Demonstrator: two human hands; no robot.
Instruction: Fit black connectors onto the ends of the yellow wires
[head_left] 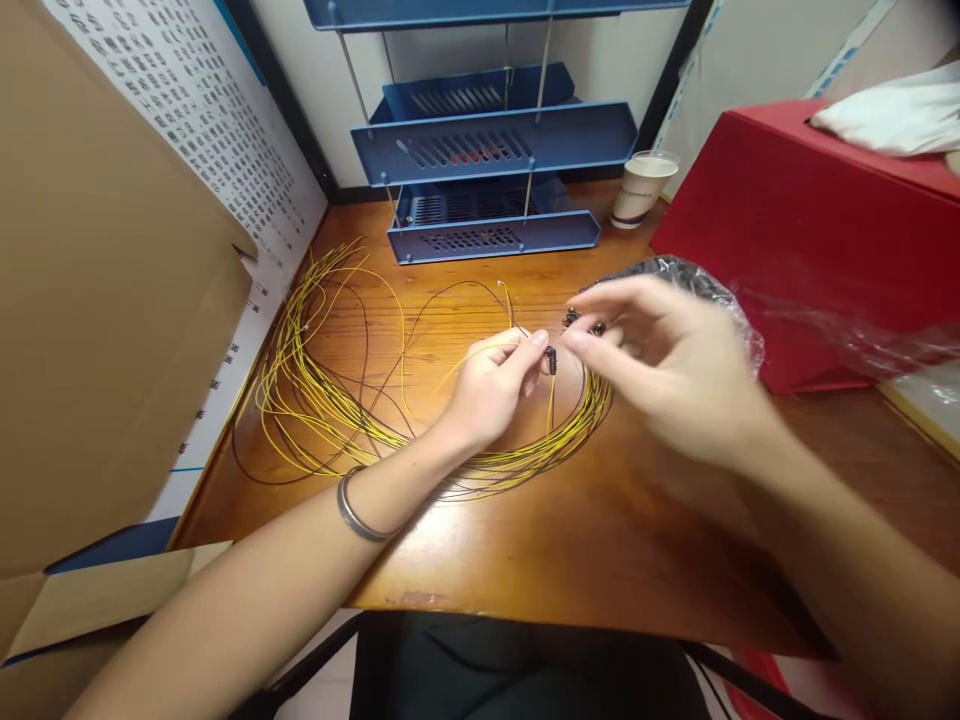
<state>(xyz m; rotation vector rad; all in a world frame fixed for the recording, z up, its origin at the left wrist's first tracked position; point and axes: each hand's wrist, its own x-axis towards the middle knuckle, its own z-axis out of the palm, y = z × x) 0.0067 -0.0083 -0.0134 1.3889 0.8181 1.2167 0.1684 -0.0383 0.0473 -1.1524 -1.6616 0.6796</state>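
Note:
My left hand (491,385) is closed in a pinch on a thin yellow wire (480,352) over the wooden table (570,540). A small black connector (552,360) sits between the fingertips of both hands. My right hand (667,360) pinches that connector with thumb and forefinger, its other fingers spread. A big loose coil of yellow and dark wires (330,400) lies on the table under and to the left of my hands. More small black parts (585,322) lie just behind my right fingers.
A clear plastic bag (720,300) lies behind my right hand beside a red box (810,230). A blue stacked tray rack (487,160) and a paper cup (641,188) stand at the back. Cardboard (97,300) leans on the left.

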